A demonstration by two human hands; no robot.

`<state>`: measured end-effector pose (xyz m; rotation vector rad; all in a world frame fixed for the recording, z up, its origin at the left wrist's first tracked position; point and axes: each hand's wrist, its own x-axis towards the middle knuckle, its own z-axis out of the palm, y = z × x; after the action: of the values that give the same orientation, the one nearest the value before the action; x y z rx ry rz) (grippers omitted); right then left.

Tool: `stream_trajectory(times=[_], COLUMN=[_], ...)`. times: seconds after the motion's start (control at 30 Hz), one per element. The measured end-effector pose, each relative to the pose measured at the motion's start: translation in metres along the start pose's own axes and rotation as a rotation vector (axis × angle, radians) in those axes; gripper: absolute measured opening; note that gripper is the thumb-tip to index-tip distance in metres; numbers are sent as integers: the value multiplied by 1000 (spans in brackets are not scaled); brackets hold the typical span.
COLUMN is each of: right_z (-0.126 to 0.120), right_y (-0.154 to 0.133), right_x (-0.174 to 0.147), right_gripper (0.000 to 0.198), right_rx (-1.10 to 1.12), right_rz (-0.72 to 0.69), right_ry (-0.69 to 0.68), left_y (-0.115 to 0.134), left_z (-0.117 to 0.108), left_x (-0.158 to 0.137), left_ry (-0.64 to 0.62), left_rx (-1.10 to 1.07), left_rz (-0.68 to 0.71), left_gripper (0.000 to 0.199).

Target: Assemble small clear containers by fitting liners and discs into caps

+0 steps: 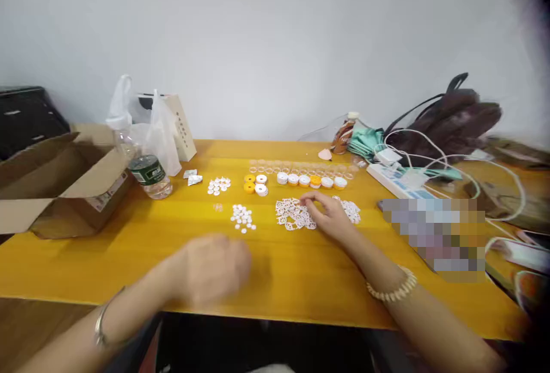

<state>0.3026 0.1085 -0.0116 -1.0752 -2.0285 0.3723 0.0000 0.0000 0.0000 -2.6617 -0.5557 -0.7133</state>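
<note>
My left hand (215, 270) hangs over the front part of the yellow table, smeared by motion, so its fingers cannot be made out. My right hand (329, 215) rests at a pile of white openwork plastic pieces (294, 214), thumb and forefinger pinched close together at its edge; what they hold is hidden or too small to name. More white openwork pieces (351, 211) lie just behind that hand. Small white caps (243, 218) are scattered beyond my left hand, with white discs (218, 185) farther back. White and orange spools (255, 184) stand near the middle.
A row of clear rings (301, 167) runs behind a line of white and orange round parts (304, 180). An open cardboard box (90, 189) and a water bottle (150, 176) stand left. A power strip (395, 183), cables and a dark bag (455, 118) crowd the right.
</note>
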Motion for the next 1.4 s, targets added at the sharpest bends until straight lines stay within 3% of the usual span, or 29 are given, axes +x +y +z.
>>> stream_trajectory(times=[0.1,0.17,0.23,0.43,0.57,0.7,0.77,0.87,0.97,1.1,1.27,1.4], right_z=[0,-1,-1,-1,-2,-2,-1,-1,-1,-3,0,5], right_y=[-3,-4,-4,-4,-6,-6,-5,-5,-5,-7,-7,-6], right_x=[0,0,0,-1,-1,-2,-1,-1,-1,-1,-2,-2], right_gripper=[18,18,19,17,17,17,17,16,16,16,16,16], right_rx=[5,3,2,-1,-4,-1,5,14,17,13,10,-4], right_rz=[-1,5,15,25,18,17,11,3,7,9,-21,-71], right_ry=[-5,-6,-6,-22,-22,-18,-15,-8,-12,-37,-62,-85], left_y=[-71,-104,-123,-137,-135,-100,-72,-36,-20,-19,-17,-43], left_z=[6,12,20,38,37,30,32,44,60,72,71,64], left_x=[3,0,-5,-7,4,33,52,73,82,79,73,68], left_ry=[-53,-216,-273,-322,-316,-287,-295,-336,-351,-299,-225,-123], left_rx=[130,128,113,62,21,-81,-278,-463,-486,-483,-457,-335], left_rz=[-576,-767,-806,-841,-853,-786,-664,-487,-458,-487,-490,-597], left_gripper=[23,24,24,18,14,13,13,11,10,11,15,19])
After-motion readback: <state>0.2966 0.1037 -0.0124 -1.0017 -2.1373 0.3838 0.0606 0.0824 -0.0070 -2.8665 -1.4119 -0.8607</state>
